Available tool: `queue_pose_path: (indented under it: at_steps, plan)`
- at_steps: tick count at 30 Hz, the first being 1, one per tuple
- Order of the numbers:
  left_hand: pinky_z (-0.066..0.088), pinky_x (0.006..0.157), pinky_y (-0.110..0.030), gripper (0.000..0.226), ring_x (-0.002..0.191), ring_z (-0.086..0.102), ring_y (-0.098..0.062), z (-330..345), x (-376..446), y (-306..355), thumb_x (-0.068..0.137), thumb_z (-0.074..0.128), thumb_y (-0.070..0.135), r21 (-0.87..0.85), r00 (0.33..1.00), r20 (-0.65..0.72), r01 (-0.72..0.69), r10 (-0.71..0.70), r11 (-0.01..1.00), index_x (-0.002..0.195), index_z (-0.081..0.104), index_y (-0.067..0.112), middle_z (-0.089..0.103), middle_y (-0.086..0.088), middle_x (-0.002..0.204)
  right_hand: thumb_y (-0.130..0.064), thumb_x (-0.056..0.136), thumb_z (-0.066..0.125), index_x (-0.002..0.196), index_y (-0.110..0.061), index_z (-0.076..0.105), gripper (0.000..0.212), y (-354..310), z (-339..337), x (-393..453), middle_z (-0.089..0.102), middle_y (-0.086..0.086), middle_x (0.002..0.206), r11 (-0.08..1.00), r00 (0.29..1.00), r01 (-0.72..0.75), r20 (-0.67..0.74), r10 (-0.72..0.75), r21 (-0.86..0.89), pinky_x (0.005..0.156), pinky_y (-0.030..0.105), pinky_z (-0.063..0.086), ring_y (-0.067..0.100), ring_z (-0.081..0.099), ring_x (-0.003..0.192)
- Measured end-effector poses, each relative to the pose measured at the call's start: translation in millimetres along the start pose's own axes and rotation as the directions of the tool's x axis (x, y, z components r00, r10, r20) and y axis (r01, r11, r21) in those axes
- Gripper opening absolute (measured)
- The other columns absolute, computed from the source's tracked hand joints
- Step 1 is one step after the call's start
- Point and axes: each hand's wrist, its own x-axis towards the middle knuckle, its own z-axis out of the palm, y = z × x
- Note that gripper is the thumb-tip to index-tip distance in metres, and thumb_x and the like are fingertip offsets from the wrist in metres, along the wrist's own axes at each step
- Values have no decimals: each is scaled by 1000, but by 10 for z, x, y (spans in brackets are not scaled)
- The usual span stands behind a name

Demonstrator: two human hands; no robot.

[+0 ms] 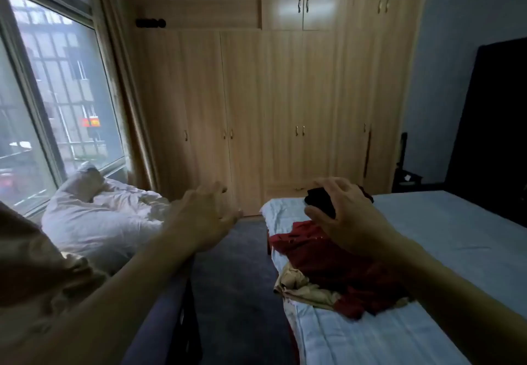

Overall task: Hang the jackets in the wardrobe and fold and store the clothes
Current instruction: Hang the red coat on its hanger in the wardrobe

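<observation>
A person's right hand [346,219] grasps a small dark garment [319,200] above the bed [445,239]. Just below that hand, red clothes [336,267] lie piled on the bed. The left hand [204,219] hangs released, fingers spread. Beyond both hands, the wardrobe [285,102] doors are closed.

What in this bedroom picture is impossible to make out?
- Black garment, head view: the right hand covers most of it, so its type is unclear.
- Wardrobe contents: shut doors hide them.
- Cream cloth: partly buried under the red clothes.
- Left hand: motion-blurred.
</observation>
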Motion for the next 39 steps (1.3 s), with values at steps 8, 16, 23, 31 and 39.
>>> queue_pose_path:
  at_steps: [8, 16, 23, 31, 39]
  plan:
    - [43, 104, -50, 63, 124, 50, -25, 258, 412, -128, 90, 54, 63, 35, 999, 38, 22, -23, 999, 140, 42, 26, 54, -5, 136, -57, 93, 49, 149, -28, 31, 66, 157, 299, 435, 35, 1, 152, 1000, 998, -10, 61, 12, -29, 111, 40, 35, 21, 33, 138]
    - [41, 106, -52, 72, 130, 46, -27, 685, 1250, -700, 89, 52, 65, -21, 999, 38, -11, 12, 1000, 146, 35, 24, 48, -6, 143, -59, 93, 48, 148, -27, 32, 66, 42, 882, 1215, 35, -3, 150, 994, 996, 9, 91, 1, -106, 109, 39, 36, 20, 34, 136]
    - [39, 110, -51, 72, 133, 44, -25, 908, 2140, -1321, 89, 52, 67, -40, 998, 61, -15, 17, 999, 146, 33, 28, 45, -2, 147, -59, 93, 48, 149, -28, 31, 66, -181, 1264, 2152, 33, -3, 151, 990, 995, -54, 76, 65, -131, 108, 37, 36, 18, 34, 135]
    - [43, 105, -49, 68, 127, 50, -23, 1399, 2807, -1600, 90, 50, 66, -106, 991, 123, -45, 58, 993, 144, 38, 26, 48, -1, 145, -57, 93, 49, 149, -28, 30, 66, -106, 1801, 2790, 34, -1, 150, 986, 987, -111, 104, 124, -127, 109, 36, 34, 19, 34, 135]
    - [43, 104, -46, 59, 122, 51, -19, 2148, 3609, -1541, 90, 49, 67, -137, 969, 221, -79, 109, 987, 134, 43, 28, 51, 2, 139, -57, 92, 52, 149, -26, 33, 68, 505, 2450, 3397, 34, -1, 151, 977, 972, -204, 110, 210, -58, 111, 40, 35, 21, 35, 136]
